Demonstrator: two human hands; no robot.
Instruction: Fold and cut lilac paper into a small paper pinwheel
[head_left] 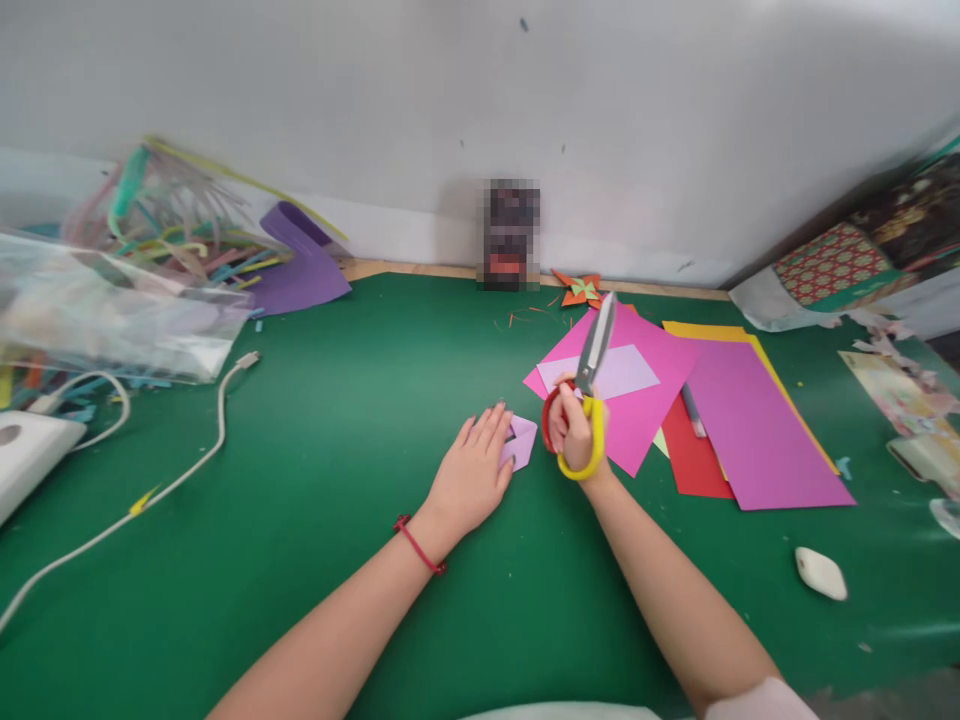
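My left hand (474, 468) lies flat, fingers stretched out, over a small folded piece of lilac paper (524, 440) on the green table. Part of that paper is hidden under the fingers. In my right hand (571, 432) is a pair of scissors (596, 345) with one red and one yellow handle loop, its blades together and pointing up and away. Beneath and behind the scissors are a pink sheet (660, 365) and, on top of it, a lilac paper strip (630, 370).
Purple (765, 430), red (694, 465) and yellow sheets overlap at right, near a white case (821, 573). An orange paper star (581, 288) lies by the wall. At left are a plastic bag (112, 310), purple foam sheet (300, 275) and white cable (222, 410).
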